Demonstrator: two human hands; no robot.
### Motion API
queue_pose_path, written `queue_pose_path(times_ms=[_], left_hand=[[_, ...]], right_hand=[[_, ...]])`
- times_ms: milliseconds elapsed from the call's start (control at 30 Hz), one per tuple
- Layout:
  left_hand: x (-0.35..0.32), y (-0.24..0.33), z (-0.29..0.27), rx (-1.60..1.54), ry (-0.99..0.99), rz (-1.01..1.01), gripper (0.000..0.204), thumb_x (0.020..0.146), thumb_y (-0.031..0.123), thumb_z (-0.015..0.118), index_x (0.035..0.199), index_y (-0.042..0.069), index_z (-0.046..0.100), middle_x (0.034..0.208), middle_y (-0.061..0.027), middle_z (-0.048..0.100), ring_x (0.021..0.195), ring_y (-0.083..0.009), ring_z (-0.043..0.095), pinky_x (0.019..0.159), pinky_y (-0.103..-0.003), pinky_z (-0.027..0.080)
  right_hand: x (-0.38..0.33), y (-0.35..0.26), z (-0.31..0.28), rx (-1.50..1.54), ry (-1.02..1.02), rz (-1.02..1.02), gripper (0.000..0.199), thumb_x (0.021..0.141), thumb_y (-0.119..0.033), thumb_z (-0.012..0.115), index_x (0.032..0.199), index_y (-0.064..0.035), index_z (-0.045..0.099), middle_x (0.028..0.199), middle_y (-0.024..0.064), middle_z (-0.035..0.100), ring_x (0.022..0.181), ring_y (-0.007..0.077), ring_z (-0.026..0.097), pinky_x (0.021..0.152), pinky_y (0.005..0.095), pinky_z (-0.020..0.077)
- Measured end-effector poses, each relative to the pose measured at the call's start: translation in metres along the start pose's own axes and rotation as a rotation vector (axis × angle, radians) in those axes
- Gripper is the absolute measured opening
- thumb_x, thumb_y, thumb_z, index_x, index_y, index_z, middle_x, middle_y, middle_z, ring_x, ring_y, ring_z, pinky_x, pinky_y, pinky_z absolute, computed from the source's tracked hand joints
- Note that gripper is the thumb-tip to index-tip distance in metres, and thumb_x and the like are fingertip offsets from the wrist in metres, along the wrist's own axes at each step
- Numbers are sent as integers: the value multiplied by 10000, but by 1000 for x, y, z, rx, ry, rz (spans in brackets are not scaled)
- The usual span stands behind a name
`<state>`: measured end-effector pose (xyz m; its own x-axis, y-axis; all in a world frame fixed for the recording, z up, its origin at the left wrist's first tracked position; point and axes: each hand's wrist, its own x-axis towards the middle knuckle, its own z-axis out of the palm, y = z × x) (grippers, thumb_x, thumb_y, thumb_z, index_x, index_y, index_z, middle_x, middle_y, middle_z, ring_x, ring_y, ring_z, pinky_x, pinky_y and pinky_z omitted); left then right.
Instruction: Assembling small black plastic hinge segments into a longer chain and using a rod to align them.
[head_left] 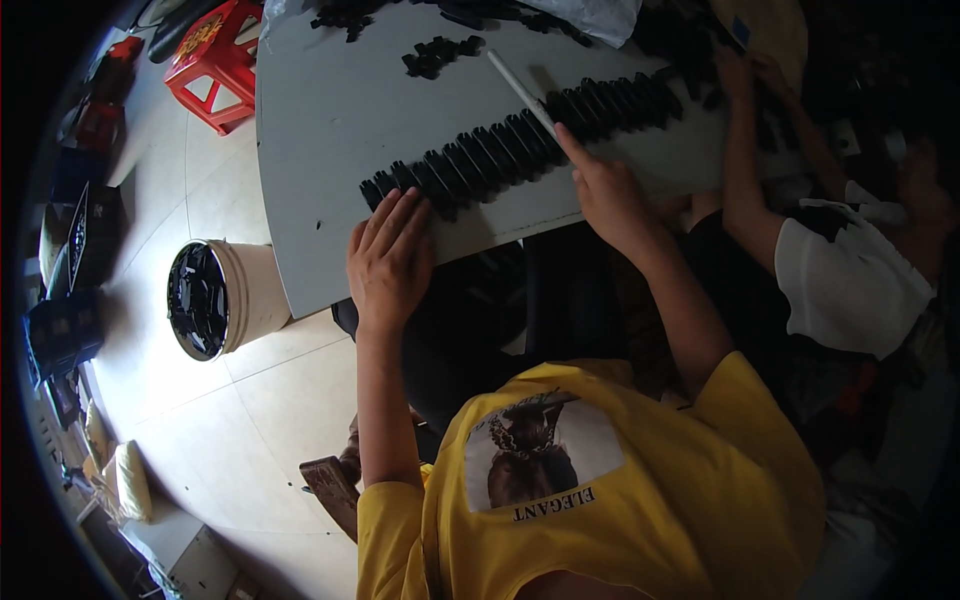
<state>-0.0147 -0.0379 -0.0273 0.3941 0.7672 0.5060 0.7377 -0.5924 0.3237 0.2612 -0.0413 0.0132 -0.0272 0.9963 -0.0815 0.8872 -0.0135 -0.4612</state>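
On grey table [320, 150], black parts row [520, 140] running diagonally, white stick [520, 90] crossing.

- One long row of small black parts [520, 145] runs across the grey table [330, 120] (packed too tight to count singly).
- One white stick [522, 92] lies over it.
- One bucket [215, 298] on the floor.
- One red stool [215, 62].
- Two hands here, left hand [388, 262] and right hand [600, 190].
- One co-worker's arm [742, 150].
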Motion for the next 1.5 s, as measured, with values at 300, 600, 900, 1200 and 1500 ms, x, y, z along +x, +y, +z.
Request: queue_pose_path(times_ms=[300,600,900,1200,1500], left_hand=[[4,6,0,9,-1,5,356,793,70,630,1147,102,656,1254,-42,607,1216,-205,536,932,-346,437],[0,5,0,35,6,-12,351,797,64,621,1144,99,656,1244,-47,613,1208,-212,544,918,-346,448],[3,5,-2,29,2,-2,349,797,64,620,1142,99,657,1251,-44,610,1209,-213,543,914,-347,448],[4,8,0,40,-1,-17,355,794,60,620,1144,101,658,1253,-42,609,1203,-212,548,913,-348,446],[2,6,1,54,2,-24,357,791,63,623,1143,103,660,1251,-43,610,1203,-216,548,904,-347,450]], right_hand=[[-7,-6,1,-247,-127,73,688,904,16,486,1500,-159,190,901,196,640,706,307,661,622,404,540],[-4,-5,-22,33,316,-236,652,908,19,465,1491,-158,232,787,200,610,668,300,637,599,404,505],[3,7,-20,-122,-41,31,650,908,10,469,1490,-167,242,776,217,614,697,309,648,612,415,506],[5,18,-16,-123,301,-97,691,897,22,479,1500,-177,208,804,192,630,640,301,634,619,401,521],[5,16,-39,-10,276,-131,653,911,-4,472,1494,-178,234,689,152,600,566,258,605,530,412,459]])
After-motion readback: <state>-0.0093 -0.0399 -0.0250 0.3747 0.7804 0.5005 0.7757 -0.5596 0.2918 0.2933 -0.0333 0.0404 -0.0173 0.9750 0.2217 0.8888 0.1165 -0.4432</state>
